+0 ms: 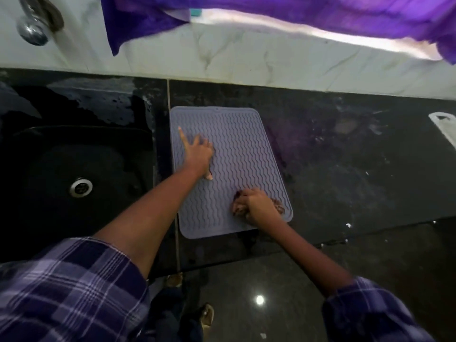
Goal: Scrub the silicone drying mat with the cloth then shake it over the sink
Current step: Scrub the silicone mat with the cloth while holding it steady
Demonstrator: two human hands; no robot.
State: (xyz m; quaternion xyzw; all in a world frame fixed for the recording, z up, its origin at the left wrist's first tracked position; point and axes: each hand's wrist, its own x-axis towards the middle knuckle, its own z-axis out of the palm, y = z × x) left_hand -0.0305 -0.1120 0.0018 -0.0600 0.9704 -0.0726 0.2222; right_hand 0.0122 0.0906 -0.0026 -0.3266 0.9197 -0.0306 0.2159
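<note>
A grey-lilac silicone drying mat with wavy ribs lies flat on the dark counter, just right of the sink. My left hand presses on the mat's left part, fingers spread, one finger stretched toward the far left corner. My right hand grips a small brownish cloth bunched under the fingers, down on the mat's near right corner. Most of the cloth is hidden by the hand.
A black sink with a metal drain sits left of the mat. A tap juts from the white wall at the top left. Purple cloth hangs above. A white object lies at the counter's far right edge.
</note>
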